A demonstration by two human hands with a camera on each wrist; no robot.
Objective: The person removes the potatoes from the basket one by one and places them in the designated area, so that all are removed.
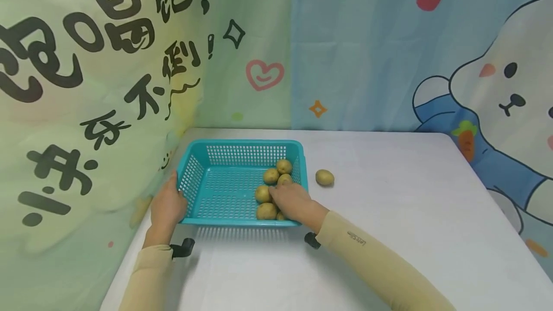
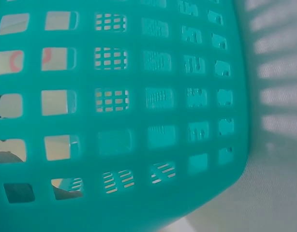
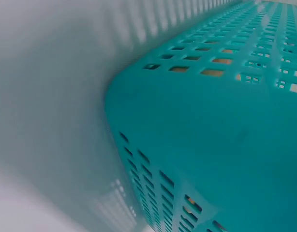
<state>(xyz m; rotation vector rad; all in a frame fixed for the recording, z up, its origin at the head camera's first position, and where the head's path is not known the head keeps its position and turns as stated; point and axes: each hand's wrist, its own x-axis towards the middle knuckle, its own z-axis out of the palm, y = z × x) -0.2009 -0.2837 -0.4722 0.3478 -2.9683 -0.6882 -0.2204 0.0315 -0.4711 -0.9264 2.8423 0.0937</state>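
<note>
A turquoise plastic basket point(image 1: 242, 222) with lattice walls sits on the white table. My left hand point(image 1: 167, 203) holds it at the left side, near the front corner. In the left wrist view the perforated basket wall point(image 2: 85, 125) fills most of the picture. Reaching over the right rim, my right hand point(image 1: 295, 201) is down among several potatoes point(image 1: 266, 211) grouped at the basket's right end. Its fingertips are right beside a potato point(image 1: 262, 194); whether they grip one I cannot tell. The right wrist view shows only the basket's outer corner point(image 3: 197, 116) and the table.
One loose potato point(image 1: 325, 177) lies on the table point(image 1: 389, 196) just right of the basket. A printed curtain point(image 1: 354, 52) with writing and a cartoon bear hangs behind and along the left side. Dark wrist-camera mounts point(image 1: 183, 247) stick out from both wrists in front of the basket.
</note>
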